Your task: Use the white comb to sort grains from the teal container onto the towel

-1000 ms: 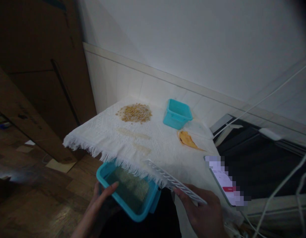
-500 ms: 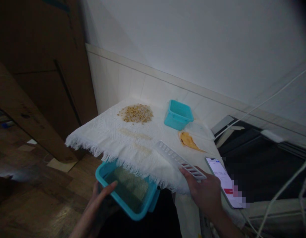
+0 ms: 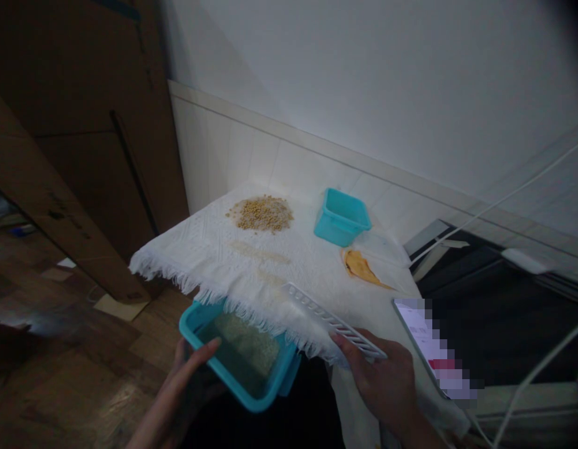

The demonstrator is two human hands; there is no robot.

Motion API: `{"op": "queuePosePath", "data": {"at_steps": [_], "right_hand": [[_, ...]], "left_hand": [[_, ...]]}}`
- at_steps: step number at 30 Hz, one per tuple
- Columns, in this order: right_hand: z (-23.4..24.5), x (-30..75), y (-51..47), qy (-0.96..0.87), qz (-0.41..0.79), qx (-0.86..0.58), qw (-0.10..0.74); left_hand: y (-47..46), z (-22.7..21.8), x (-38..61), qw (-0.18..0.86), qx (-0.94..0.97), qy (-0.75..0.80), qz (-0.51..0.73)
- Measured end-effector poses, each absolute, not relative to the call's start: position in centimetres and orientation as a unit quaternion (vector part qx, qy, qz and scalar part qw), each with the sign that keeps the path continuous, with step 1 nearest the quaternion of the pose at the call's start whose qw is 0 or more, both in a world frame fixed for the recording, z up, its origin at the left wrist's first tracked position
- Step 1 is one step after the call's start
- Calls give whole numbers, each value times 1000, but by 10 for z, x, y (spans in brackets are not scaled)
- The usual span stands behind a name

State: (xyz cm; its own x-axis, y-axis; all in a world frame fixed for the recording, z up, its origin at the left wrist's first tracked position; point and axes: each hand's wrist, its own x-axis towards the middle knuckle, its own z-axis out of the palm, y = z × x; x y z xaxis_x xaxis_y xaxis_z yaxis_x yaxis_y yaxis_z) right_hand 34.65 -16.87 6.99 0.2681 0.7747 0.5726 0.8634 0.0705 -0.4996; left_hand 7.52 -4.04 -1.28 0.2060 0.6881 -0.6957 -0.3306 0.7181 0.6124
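I see the left hand (image 3: 188, 377) gripping a blue container (image 3: 235, 385) of pale grain (image 3: 251, 343) just under the fringed near edge of a white cloth (image 3: 190, 243), while the right hand (image 3: 386, 377) is closed on one end of a slotted white strip (image 3: 333, 321) slanting over that edge. Farther in on the cloth I find thin pale streaks (image 3: 260, 252), then, toward its far side, a heap of yellow beans (image 3: 264, 213) and, at its far right, a second teal container (image 3: 335, 231). A crumpled orange piece (image 3: 361, 268) lies toward the cloth's right side, and a phone (image 3: 426, 343) lies along its right edge.
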Motion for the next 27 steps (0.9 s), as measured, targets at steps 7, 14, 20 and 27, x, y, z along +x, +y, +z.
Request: {"op": "queuePosePath", "data": {"at_steps": [7,14,20,27], "right_hand": [[78,327,-169,-652,-59,-633,413],[82,343,-167,-633,-101,-661,389],[83,375,-161,-638,-136,-676,342],[79,370,-137,-580,-29,-703,410]], "left_hand": [[-42,-6,74,747,183,547,329],[-40,-8,72,742,200,552,324],[-41,-7,71,742,197,548,332],[-44,3,70,745,193,540,341]]}}
